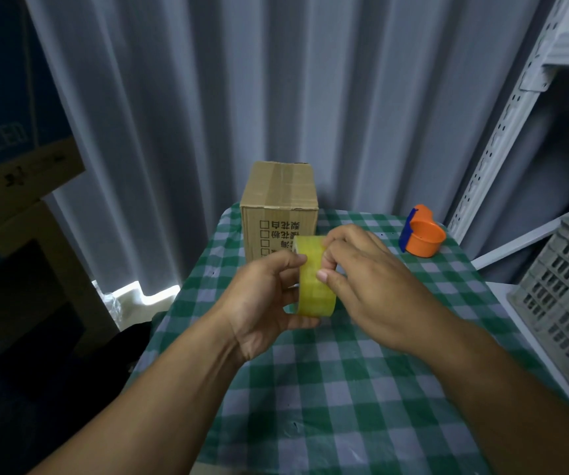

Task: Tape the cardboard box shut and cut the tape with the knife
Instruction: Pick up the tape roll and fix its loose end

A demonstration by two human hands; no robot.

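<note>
left hand (262,296) grips the tape roll (315,286) above the table (344,389); right hand (368,286) pinches its face. box (279,204) stands behind, apart.

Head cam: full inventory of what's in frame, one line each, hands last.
Brown cardboard box: 1, brown with black print, upright at the table's far edge, top flaps down with tape along the seam.
Roll of yellowish clear packing tape: 1, yellow-tinted, held above the table between both hands.
Orange plastic tape dispenser with blue blade guard: 1, orange and blue, far right of the table, untouched.
Green-and-white checked tablecloth: 1, covers the table.
Grey plastic slotted crate: 1, grey, right edge.
White perforated metal shelf frame: 1, white, right rear.
Grey-white curtain: 1, backdrop.
Left hand: 1, gripping the roll.
Right hand: 1, fingers on the roll's face.
</note>
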